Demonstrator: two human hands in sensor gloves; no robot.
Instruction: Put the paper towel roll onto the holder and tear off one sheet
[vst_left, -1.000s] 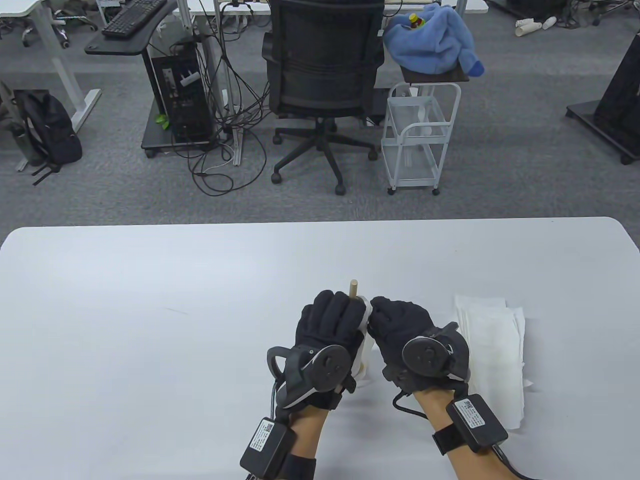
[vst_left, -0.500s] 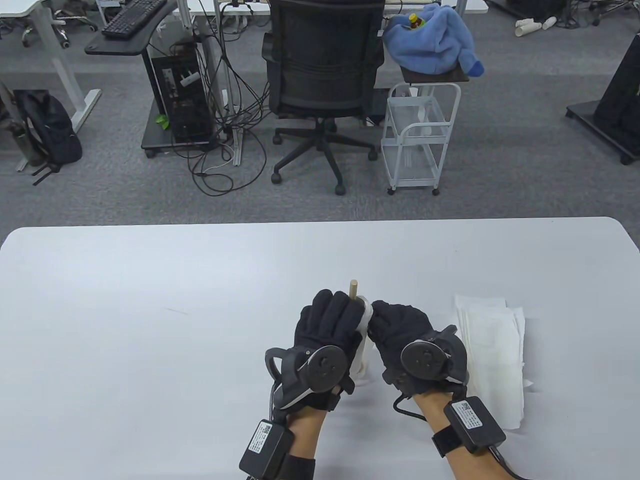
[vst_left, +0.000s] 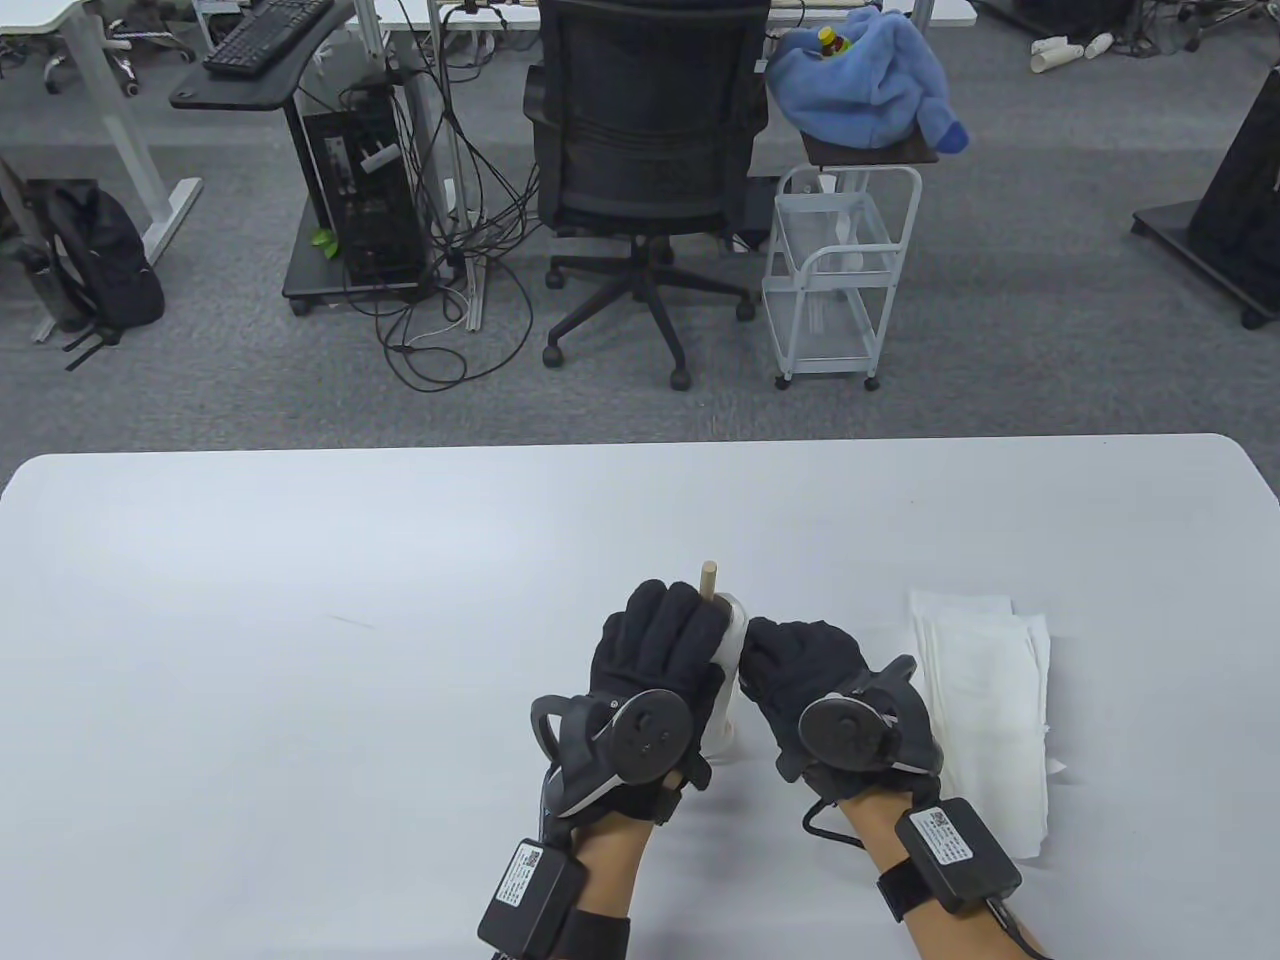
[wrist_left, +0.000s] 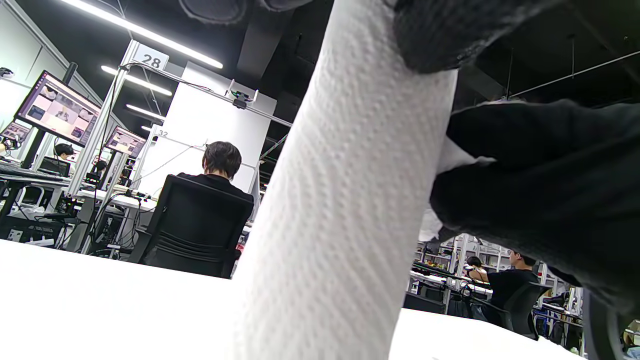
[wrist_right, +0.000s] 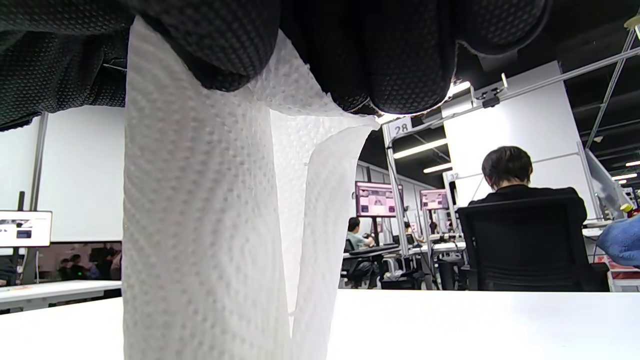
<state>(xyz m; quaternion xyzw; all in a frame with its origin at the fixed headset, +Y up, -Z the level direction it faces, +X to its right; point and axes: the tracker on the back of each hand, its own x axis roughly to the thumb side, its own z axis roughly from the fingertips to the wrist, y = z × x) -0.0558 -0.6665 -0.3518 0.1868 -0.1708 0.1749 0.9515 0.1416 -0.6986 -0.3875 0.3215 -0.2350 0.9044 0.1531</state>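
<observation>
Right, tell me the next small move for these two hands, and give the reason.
Probably pull the right hand sideways, away from the roll, while the left hand keeps holding it. The roll already stands on the holder's wooden post, and in the right wrist view the fingers pinch a loose sheet still joined to the roll.

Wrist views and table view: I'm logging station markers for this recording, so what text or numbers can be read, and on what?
"28": white sign atop the metal frame post; also in the right wrist view.
"32": small sign further back, faint.
White labels on the wrist boxes: printed codes, too small to read.
Monitor screens: blurred.
</observation>
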